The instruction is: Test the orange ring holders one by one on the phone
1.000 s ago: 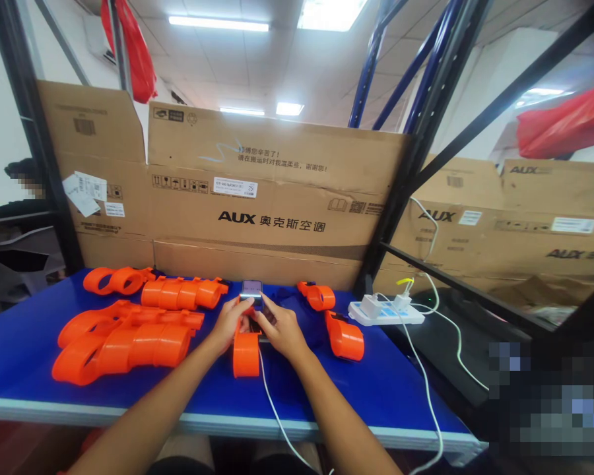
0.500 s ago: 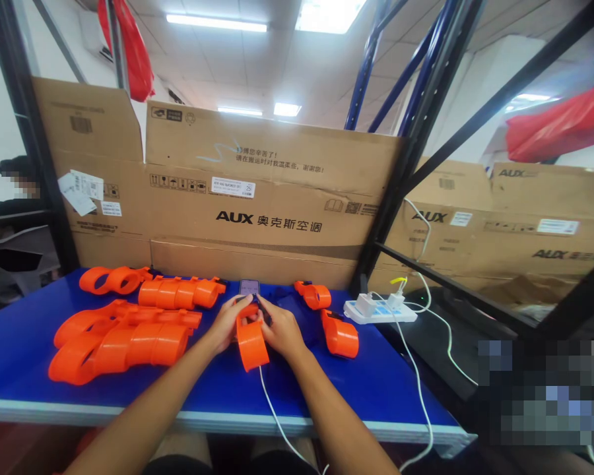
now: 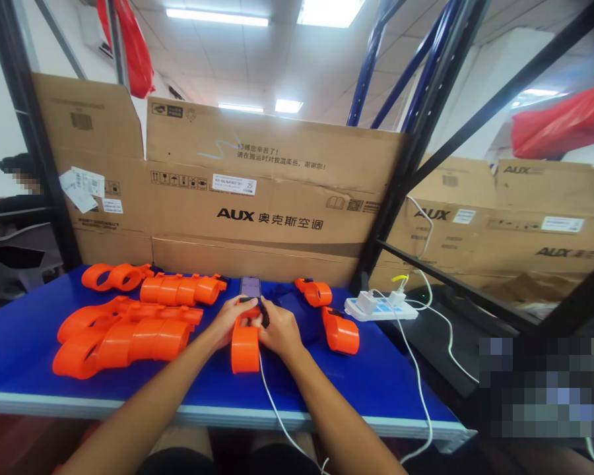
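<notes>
In front of me, an orange ring-shaped plastic part [image 3: 245, 349] is held between both hands, its round band facing down toward me. My left hand [image 3: 230, 320] grips its left side, thumb on top by a dark piece. Fingers of my right hand [image 3: 281, 328] are closed at its right side, around a small black piece [image 3: 264, 316] whose kind I cannot make out. Just beyond the hands lies a phone [image 3: 250, 287] with its screen lit. A white cable [image 3: 276, 402] runs from under the hands toward the table's front edge.
Rows of orange ring parts [image 3: 143, 340] lie to the left on the blue table [image 3: 218, 396]. Two more, a far one [image 3: 319, 293] and a near one [image 3: 343, 334], lie to the right beside a white power strip [image 3: 380, 307]. A cardboard sheet [image 3: 277, 198] stands behind.
The orange part has turned and shifted slightly left, so its band hangs straighter. The black piece at my right fingers shows more, and my left thumb lies flatter across the top.
</notes>
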A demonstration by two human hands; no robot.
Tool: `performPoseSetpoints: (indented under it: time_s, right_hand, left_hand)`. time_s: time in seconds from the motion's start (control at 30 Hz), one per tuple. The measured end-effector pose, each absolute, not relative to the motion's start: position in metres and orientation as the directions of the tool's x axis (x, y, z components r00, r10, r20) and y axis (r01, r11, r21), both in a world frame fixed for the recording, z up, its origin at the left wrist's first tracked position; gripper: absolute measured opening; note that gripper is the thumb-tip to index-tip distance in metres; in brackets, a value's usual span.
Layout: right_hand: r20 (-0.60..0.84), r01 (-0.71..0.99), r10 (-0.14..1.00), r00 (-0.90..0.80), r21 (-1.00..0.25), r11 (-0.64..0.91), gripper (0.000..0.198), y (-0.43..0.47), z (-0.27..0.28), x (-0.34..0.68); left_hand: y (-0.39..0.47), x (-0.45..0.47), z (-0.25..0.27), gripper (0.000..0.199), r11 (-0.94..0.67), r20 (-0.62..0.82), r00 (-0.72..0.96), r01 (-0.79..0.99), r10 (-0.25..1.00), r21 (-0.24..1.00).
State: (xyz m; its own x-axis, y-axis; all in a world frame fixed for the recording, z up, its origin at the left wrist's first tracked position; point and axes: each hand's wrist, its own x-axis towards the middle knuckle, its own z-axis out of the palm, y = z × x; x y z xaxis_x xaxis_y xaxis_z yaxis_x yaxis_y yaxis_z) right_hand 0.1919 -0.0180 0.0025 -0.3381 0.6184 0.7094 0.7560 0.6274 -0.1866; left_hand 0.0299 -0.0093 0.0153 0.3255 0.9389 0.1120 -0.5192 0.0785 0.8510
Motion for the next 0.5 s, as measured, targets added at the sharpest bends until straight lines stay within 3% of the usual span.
performPoseSetpoints:
  time_s: [0.5]
  right_hand:
    - [0.776,0.751,0.534,-0.336,-0.121,0.649,0.043,-0.0132,-0.0071,0.1893]
  left_hand:
    - [-0.0069,0.0284,0.0145,0.032,0.128,0.078,0.356,-0.519,0.931,0.845]
